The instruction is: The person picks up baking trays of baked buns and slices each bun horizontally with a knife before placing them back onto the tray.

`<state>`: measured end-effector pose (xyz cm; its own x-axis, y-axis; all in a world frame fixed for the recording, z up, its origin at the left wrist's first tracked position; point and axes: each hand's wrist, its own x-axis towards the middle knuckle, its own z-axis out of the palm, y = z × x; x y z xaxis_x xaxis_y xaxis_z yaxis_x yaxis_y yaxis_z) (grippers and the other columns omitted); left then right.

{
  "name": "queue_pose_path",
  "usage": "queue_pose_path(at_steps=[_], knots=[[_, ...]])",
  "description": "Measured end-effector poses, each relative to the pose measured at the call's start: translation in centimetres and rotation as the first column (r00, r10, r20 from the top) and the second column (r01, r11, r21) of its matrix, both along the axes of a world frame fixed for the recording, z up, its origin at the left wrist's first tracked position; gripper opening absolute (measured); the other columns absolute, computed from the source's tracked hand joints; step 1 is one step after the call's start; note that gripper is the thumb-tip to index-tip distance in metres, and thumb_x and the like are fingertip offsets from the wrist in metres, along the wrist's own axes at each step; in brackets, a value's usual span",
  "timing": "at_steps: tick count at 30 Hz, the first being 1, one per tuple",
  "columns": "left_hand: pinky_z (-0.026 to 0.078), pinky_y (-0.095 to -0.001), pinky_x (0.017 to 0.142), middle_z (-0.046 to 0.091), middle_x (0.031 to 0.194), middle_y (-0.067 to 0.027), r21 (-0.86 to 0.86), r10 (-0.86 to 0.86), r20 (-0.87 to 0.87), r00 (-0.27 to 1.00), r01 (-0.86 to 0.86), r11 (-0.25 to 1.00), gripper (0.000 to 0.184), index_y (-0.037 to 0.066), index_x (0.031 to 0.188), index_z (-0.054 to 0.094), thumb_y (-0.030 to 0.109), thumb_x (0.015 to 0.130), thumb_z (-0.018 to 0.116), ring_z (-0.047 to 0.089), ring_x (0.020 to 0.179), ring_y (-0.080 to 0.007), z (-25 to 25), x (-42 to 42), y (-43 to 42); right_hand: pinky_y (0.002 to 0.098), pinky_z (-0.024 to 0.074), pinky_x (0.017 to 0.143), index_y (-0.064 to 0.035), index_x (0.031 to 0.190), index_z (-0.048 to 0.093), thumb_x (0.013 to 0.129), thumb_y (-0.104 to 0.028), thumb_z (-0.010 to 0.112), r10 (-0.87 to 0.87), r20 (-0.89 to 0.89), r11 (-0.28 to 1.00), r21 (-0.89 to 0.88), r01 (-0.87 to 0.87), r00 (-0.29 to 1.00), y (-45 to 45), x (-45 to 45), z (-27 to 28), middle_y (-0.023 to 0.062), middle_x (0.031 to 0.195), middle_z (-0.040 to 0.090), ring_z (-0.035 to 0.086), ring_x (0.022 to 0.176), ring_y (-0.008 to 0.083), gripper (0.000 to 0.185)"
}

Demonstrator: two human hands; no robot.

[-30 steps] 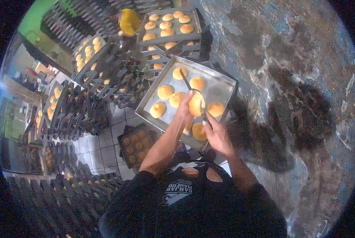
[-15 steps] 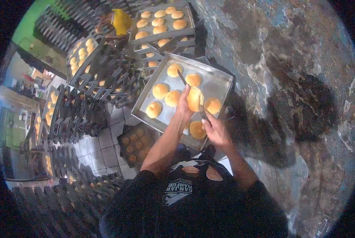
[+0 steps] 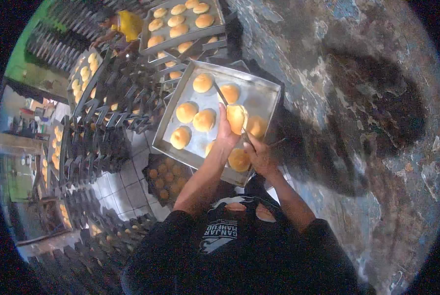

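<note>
My left hand (image 3: 225, 130) is wrapped round a golden round bun (image 3: 235, 118), whose right edge shows a pale opening. A thin dark blade (image 3: 221, 94) sticks out past the left fingers toward the far side; how it is held is hidden. In my right hand (image 3: 262, 158) is a slim spreading knife (image 3: 245, 132), its end against the bun's right edge. Both hands are above a metal baking tray (image 3: 175, 153). Several more buns lie in it, among them one bun (image 3: 203, 120) left of my hand and another (image 3: 239, 160) beneath the right wrist.
Beyond the tray stands a stack of trays with buns (image 3: 146, 47). More stacked trays (image 3: 89, 101) fill the left side. A low tray of buns (image 3: 167, 178) is on the tiled floor (image 3: 116, 189). A worn wall (image 3: 357, 103) is at right. A person in yellow (image 3: 130, 25) is far left.
The view has shifted slightly, so the trays appear further left. My right hand has moved a little down along the bun's edge with the knife. The bun stays in my left hand.
</note>
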<state>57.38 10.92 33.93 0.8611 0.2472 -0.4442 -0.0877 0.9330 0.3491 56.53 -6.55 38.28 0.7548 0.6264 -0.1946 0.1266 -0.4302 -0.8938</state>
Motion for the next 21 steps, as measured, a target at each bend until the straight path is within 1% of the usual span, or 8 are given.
queue_pose_path(at_steps=[3, 5, 11, 14, 16, 17, 19, 21], knots=[[0.053, -0.0393, 0.094, 0.068, 0.115, -0.0053, 0.116, 0.015, -0.041, 0.999, -0.01, 0.993, 0.07, 0.012, 0.125, 0.06, 0.073, 0.094, 0.045, 0.064, 0.105, -0.0207, -0.8, 2.8, 1.8, 0.0386, 0.054, 0.078, 0.0004, 0.137, 0.055, 0.099, -0.021, 0.059, -0.084, 0.472, 0.989, 0.145, 0.017, 0.877, -3.2, -1.0, -1.7, 0.0191, 0.09, 0.07, 0.07, 0.081, 0.0272, 0.043], [0.05, -0.0393, 0.097, 0.067, 0.116, -0.0059, 0.161, -0.016, -0.056, 0.998, 0.025, 0.987, 0.069, 0.012, 0.127, 0.06, 0.072, 0.095, 0.043, 0.063, 0.109, -0.0195, -1.4, 4.9, 3.0, 0.0355, 0.053, 0.07, -0.0008, 0.138, 0.056, 0.1, -0.018, 0.058, -0.14, 0.0, 0.988, -0.065, 0.14, 0.99, -7.4, -3.2, -0.4, 0.012, 0.083, 0.067, 0.065, 0.074, 0.0178, 0.042], [0.047, -0.0391, 0.099, 0.066, 0.122, -0.012, 0.682, 0.137, -0.207, 0.969, 0.043, 0.73, 0.063, 0.001, 0.131, 0.058, 0.056, 0.103, 0.045, 0.061, 0.112, -0.0234, -6.1, 10.0, 4.9, 0.0278, 0.0444, 0.058, 0.0014, 0.114, 0.064, 0.099, -0.016, 0.055, -0.384, -0.098, 0.92, -0.128, 0.371, 0.918, -13.8, -5.0, 1.4, 0.0025, 0.075, 0.06, 0.053, 0.063, 0.0091, 0.024], [0.051, -0.0411, 0.078, 0.067, 0.093, -0.0147, 0.913, 0.362, -0.166, 0.917, 0.004, 0.407, 0.048, -0.002, 0.113, 0.065, 0.043, 0.1, 0.056, 0.065, 0.088, -0.0263, -4.5, 9.7, 7.0, 0.0257, 0.0422, 0.055, 0.0015, 0.112, 0.064, 0.1, -0.015, 0.053, -0.427, -0.085, 0.904, -0.056, 0.423, 0.9, -14.2, -5.0, 1.2, -0.0009, 0.074, 0.058, 0.048, 0.06, 0.0055, 0.023], [0.051, -0.0437, 0.076, 0.068, 0.089, -0.0223, 0.817, 0.617, 0.193, 0.763, 0.223, -0.531, 0.048, -0.006, 0.106, 0.064, 0.04, 0.094, 0.065, 0.066, 0.088, -0.0353, -10.0, 10.3, 10.5, 0.0252, 0.0419, 0.054, 0.0013, 0.118, 0.063, 0.1, -0.016, 0.054, -0.453, -0.131, 0.891, -0.073, 0.448, 0.882, -13.4, -5.0, 1.4, -0.001, 0.074, 0.058, 0.048, 0.058, 0.0053, 0.026], [0.051, -0.0437, 0.076, 0.068, 0.089, -0.0223, 0.816, 0.613, 0.195, 0.765, 0.22, -0.534, 0.048, -0.006, 0.106, 0.064, 0.04, 0.094, 0.065, 0.066, 0.088, -0.0353, -10.3, 10.2, 10.9, 0.0247, 0.0417, 0.053, 0.0011, 0.123, 0.061, 0.1, -0.016, 0.055, -0.479, -0.171, 0.878, -0.084, 0.472, 0.861, -13.0, -4.9, 1.5, -0.0011, 0.073, 0.058, 0.048, 0.057, 0.0051, 0.029], [0.052, -0.0448, 0.077, 0.068, 0.094, -0.0283, 0.931, 0.509, -0.292, 0.81, 0.362, -0.042, 0.05, -0.007, 0.104, 0.063, 0.04, 0.088, 0.071, 0.066, 0.091, -0.0416, -10.9, 10.3, 11.1, 0.0241, 0.0414, 0.051, 0.0006, 0.127, 0.06, 0.1, -0.016, 0.055, -0.432, -0.118, 0.902, -0.072, 0.427, 0.894, -13.8, -5.0, -0.8, -0.0011, 0.074, 0.059, 0.048, 0.056, 0.0047, 0.032], [0.053, -0.0446, 0.082, 0.068, 0.101, -0.0277, 0.886, 0.467, -0.413, 0.782, 0.463, 0.008, 0.055, -0.007, 0.104, 0.063, 0.041, 0.082, 0.077, 0.067, 0.093, -0.0411, -5.5, 9.6, 9.8, 0.0235, 0.0411, 0.05, 0.0002, 0.132, 0.058, 0.1, -0.016, 0.056, -0.376, -0.06, 0.926, -0.064, 0.372, 0.925, -13.9, -4.8, -1.4, -0.0011, 0.074, 0.059, 0.048, 0.055, 0.0042, 0.036]])
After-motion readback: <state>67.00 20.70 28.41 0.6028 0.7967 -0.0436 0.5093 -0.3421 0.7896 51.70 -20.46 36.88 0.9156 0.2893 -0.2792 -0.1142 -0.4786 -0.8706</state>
